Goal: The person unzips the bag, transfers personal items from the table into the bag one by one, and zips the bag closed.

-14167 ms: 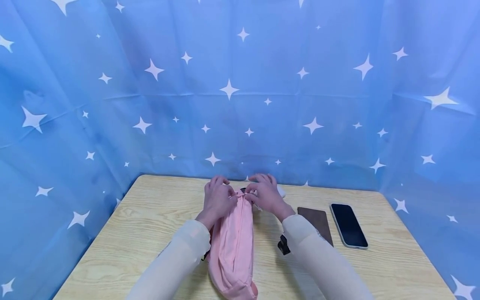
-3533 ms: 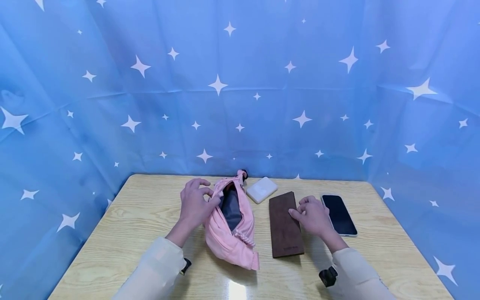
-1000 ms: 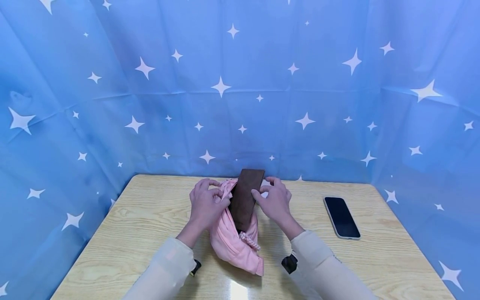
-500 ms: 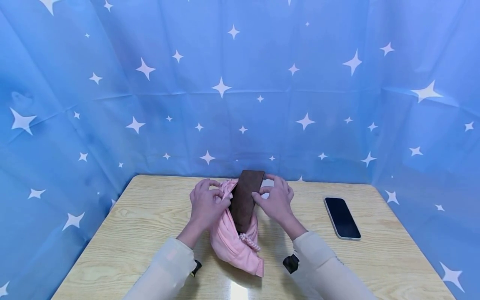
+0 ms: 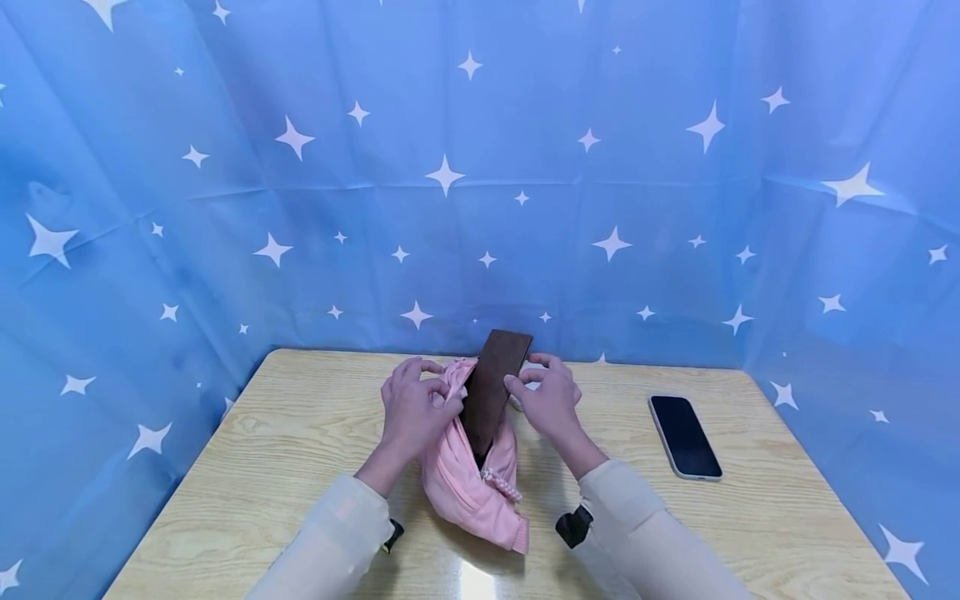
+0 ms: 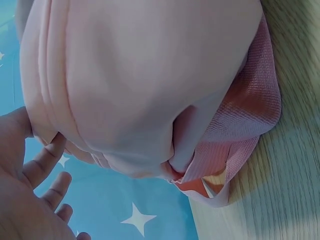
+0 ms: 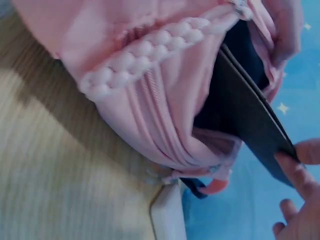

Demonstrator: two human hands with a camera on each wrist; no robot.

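Note:
A pink waist bag (image 5: 472, 500) lies on the table with its zipped mouth spread wide, showing a dark lining in the right wrist view. My left hand (image 5: 412, 408) pinches the left edge of that mouth between thumb and index finger; in the left wrist view, the bag's smooth side (image 6: 130, 75) fills the frame. A flat brown wallet (image 5: 495, 387) stands tilted in the opening, its lower end inside and its upper end sticking out. My right hand (image 5: 549, 402) pinches the wallet's right edge near the top. A braided pull (image 7: 150, 55) hangs from the zipper.
A phone (image 5: 685, 437) lies screen up on the right side of the wooden table (image 5: 765, 517). A white slab with rounded edges (image 7: 169, 212) rests behind the bag, mostly covered by my right hand in the head view. A starry blue curtain (image 5: 525, 250) stands behind the table.
The bag, zipped earlier, was opened. My right hand took the wallet from the table and brought it into the bag's mouth. Over the last half second the wallet has risen slightly and tilted more.

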